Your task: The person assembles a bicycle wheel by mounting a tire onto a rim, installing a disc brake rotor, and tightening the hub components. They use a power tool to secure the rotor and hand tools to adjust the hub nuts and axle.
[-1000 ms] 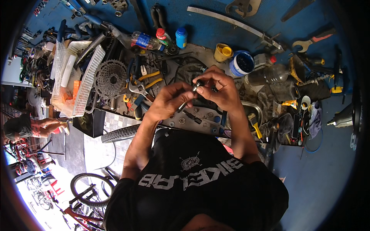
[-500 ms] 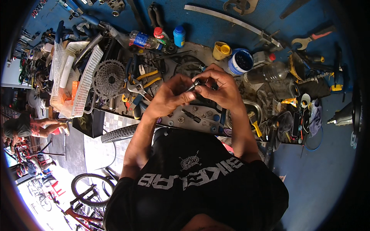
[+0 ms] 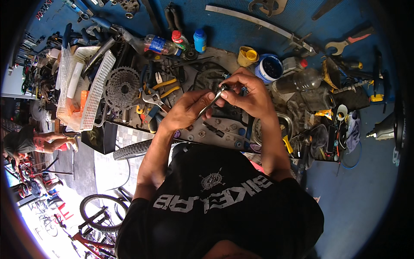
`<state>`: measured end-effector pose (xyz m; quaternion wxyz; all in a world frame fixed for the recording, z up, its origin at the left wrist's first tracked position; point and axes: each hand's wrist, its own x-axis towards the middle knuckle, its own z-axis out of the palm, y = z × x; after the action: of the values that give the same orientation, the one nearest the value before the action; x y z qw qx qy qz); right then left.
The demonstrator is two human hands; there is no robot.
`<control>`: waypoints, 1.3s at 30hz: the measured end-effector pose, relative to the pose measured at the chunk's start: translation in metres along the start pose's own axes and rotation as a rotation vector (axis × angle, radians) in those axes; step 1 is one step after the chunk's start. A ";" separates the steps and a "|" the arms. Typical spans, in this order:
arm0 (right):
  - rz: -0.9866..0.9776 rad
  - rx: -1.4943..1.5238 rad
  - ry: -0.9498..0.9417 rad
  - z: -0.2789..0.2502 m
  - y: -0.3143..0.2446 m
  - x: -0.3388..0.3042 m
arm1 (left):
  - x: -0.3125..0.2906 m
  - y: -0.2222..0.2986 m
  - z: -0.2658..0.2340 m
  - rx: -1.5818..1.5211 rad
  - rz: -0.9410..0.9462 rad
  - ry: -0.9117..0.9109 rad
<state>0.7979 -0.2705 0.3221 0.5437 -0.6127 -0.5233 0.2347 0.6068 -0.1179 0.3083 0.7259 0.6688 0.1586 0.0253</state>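
A shiny metal ratchet wrench [image 3: 211,105] is held between my two hands above the workbench, tilted with its dark round head up and to the right. My left hand [image 3: 188,110] is closed on the handle, thumb along it. The fingers of my right hand [image 3: 249,95] pinch the head end; they partly cover it, and I cannot make out any small part there. Beneath the hands, a black cylindrical tool [image 3: 213,129] lies among small round metal parts. Left of my left hand lie an adjustable wrench [image 3: 154,100] and yellow-handled pliers [image 3: 166,86].
A bike cassette [image 3: 122,87] lies beside a white perforated basket [image 3: 100,93] on the left. Bottles, a yellow cup [image 3: 248,56] and a blue-and-white tub [image 3: 269,68] line the back. A metal tray [image 3: 257,129] sits at right; a tyre [image 3: 131,150] is below the bench edge.
The ratchet wrench has turned so more of its handle shows, pointing down and left. My right hand has shifted slightly right, and my left fingers have closed further round the handle.
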 end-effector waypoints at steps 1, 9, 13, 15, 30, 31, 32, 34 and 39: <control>-0.012 -0.023 -0.006 -0.001 0.000 0.001 | 0.001 0.000 0.003 0.025 0.047 0.049; -0.026 -0.070 0.000 -0.005 0.002 0.006 | 0.002 0.013 0.004 0.014 0.018 0.027; 0.011 -0.144 -0.066 -0.006 0.000 0.009 | 0.007 0.006 0.007 0.239 0.199 0.153; 0.034 -0.191 -0.076 -0.004 -0.003 0.008 | 0.007 0.003 0.011 0.340 0.247 0.273; -0.013 -0.265 -0.076 -0.003 -0.002 0.001 | -0.002 0.013 0.006 0.603 0.275 0.295; -0.026 -0.237 -0.065 -0.002 -0.002 0.001 | -0.002 0.012 0.006 0.616 0.265 0.293; -0.063 -0.215 -0.063 -0.001 -0.002 0.001 | -0.003 0.012 0.006 0.628 0.255 0.290; -0.057 -0.330 -0.057 0.000 -0.001 0.002 | -0.002 0.010 0.006 0.637 0.278 0.286; -0.044 -0.422 -0.091 -0.001 0.002 0.004 | -0.003 0.009 0.006 0.678 0.288 0.295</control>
<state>0.8013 -0.2672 0.3215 0.3839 -0.6902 -0.5982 0.1356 0.6073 -0.1234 0.3176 0.4223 0.8752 0.1651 0.1686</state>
